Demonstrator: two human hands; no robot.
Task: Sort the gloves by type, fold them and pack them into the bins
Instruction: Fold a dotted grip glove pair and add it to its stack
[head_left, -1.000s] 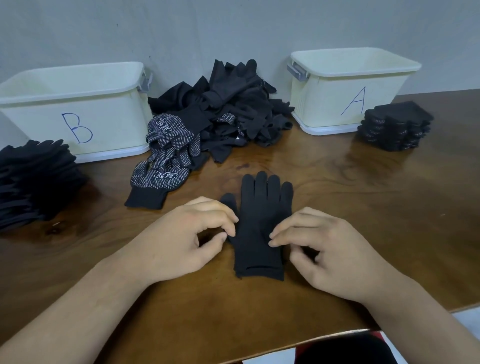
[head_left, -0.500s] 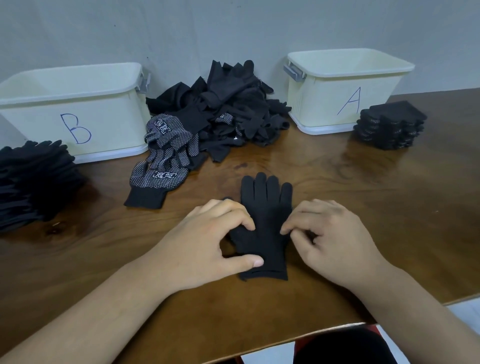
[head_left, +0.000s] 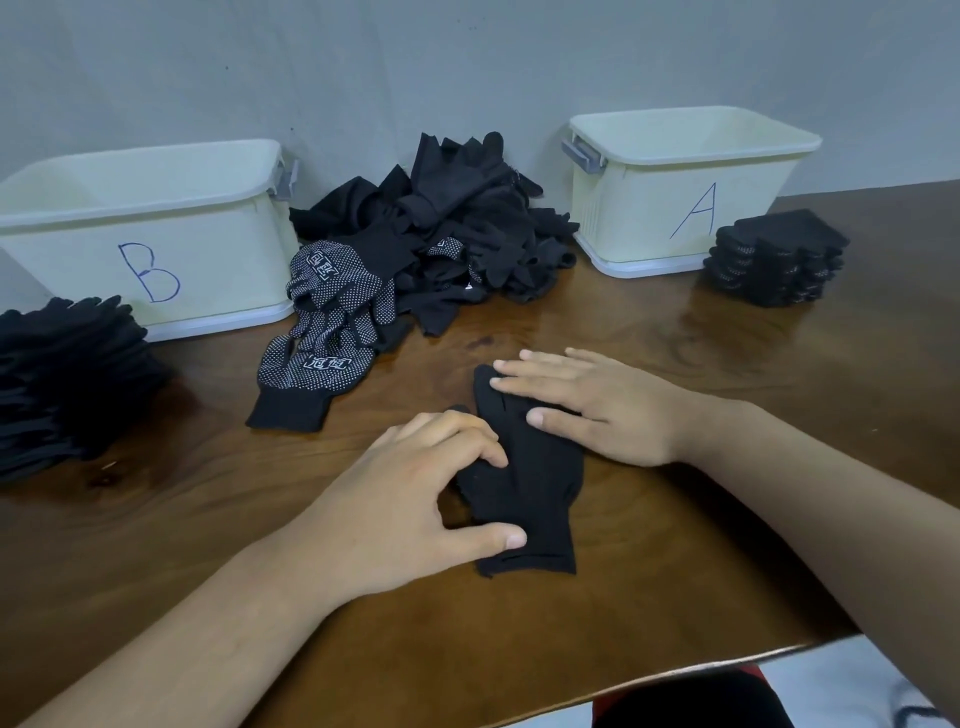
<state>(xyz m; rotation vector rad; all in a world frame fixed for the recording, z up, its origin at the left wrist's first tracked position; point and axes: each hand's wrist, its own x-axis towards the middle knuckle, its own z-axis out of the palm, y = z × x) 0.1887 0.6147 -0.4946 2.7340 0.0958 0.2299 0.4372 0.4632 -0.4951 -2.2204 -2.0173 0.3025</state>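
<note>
Nearest on the wooden counter (head_left: 675, 545), the left hand (head_left: 405, 499) had its fingers curled and its thumb laid across the lower part of a plain black glove (head_left: 530, 488), seemingly pinching the fabric at the glove's nine o'clock edge. The glove lay flat in the middle of the counter, cuff towards the person and fingers pointing to about eleven o'clock. Just beyond, the right hand (head_left: 587, 410) lay open and flat, its straight fingers pressing the glove's finger end down. The glove looked like thin knit: light, limp and without any spring, so it would probably crease wherever it was pressed and slide easily on the polished wood. One hand ought to pin it while the other lifted an edge, and the cuff or the fingertips seemed the best places to take hold for folding. Farther off at eleven o'clock lay a pair of dotted gloves (head_left: 322, 338), whose grip dots would likely drag and feel a little stiffer. At nine o'clock sat a stack of plain gloves (head_left: 67, 384), and at two o'clock a stack of folded dotted gloves (head_left: 774, 260). At twelve o'clock the unsorted pile (head_left: 467, 218) stood against the wall, between bin B (head_left: 218, 249) at ten o'clock and bin A (head_left: 639, 218) at one o'clock.
</note>
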